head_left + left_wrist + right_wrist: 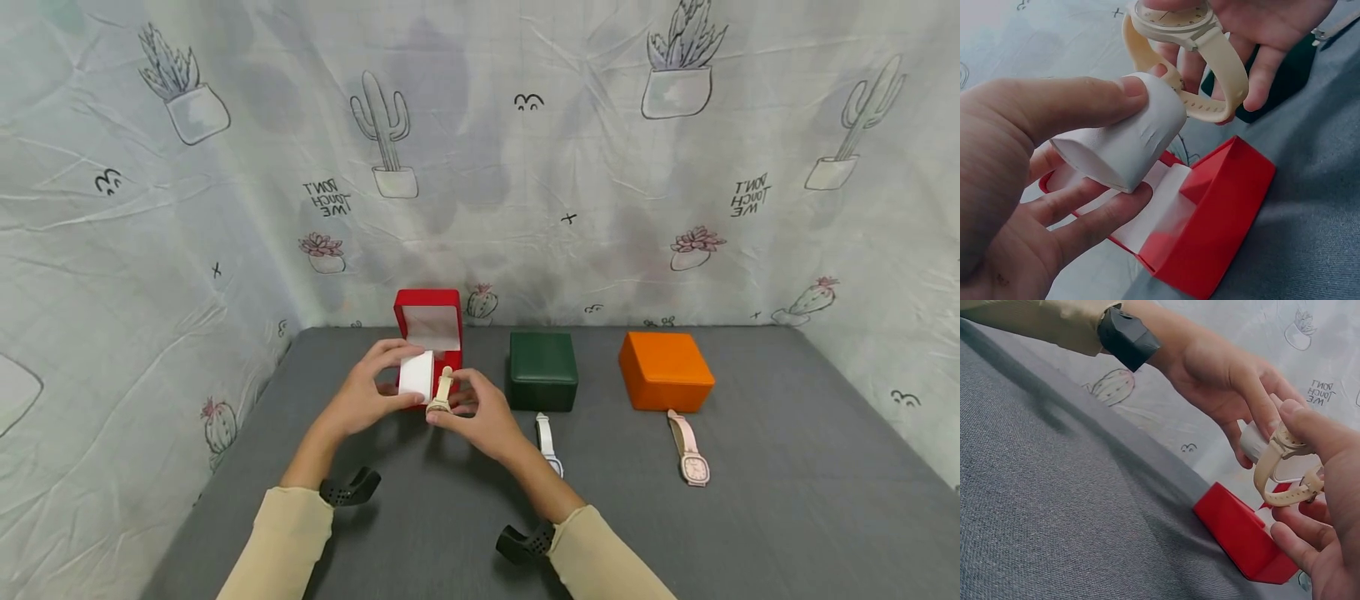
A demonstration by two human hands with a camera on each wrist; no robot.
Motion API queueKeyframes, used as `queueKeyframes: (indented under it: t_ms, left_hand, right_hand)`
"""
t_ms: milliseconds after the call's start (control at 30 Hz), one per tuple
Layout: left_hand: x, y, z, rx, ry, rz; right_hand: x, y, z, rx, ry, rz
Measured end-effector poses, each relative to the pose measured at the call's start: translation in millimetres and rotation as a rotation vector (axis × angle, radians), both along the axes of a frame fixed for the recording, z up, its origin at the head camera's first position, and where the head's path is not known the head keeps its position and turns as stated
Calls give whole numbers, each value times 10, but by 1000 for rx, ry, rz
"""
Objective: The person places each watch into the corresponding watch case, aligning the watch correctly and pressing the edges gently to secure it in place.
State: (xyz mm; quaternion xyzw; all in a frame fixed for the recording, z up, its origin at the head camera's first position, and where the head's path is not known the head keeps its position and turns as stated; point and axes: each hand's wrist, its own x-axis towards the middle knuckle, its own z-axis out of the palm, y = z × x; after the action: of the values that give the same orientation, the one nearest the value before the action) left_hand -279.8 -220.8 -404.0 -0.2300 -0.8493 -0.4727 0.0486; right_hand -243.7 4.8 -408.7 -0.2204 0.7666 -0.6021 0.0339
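My left hand (366, 390) holds a white watch cushion (416, 377) between thumb and fingers. Close to its right, my right hand (483, 417) pinches a cream wristwatch (444, 388) by its round case. The watch's strap is fastened into a loop, which hangs beside one end of the cushion in the left wrist view; the strap (1225, 69) overlaps that end there. Just behind both hands stands a red watch box (427, 298), its lid raised and its lining white. The hands hide part of the box's base, whose red side (1235, 531) shows in the right wrist view.
A closed green box (542, 371) and a closed orange box (663, 371) stand to the right on the grey tablecloth (420, 533). Before them lie a white watch (545, 437) and a pink watch (692, 458). A printed cloth (480, 167) hangs behind.
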Motion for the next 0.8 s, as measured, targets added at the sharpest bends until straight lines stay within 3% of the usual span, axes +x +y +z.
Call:
queueKeyframes:
  t_ms: [400, 700, 800]
  left_hand:
    - [60, 118, -34, 44, 38, -42]
    - [271, 281, 142, 72, 51, -29]
    - [266, 278, 76, 81, 48, -18]
  right_hand:
    - [-29, 52, -51, -117, -39, -32]
    - [-13, 86, -81, -133, -49, -31]
    - [0, 99, -95, -152, -49, -40]
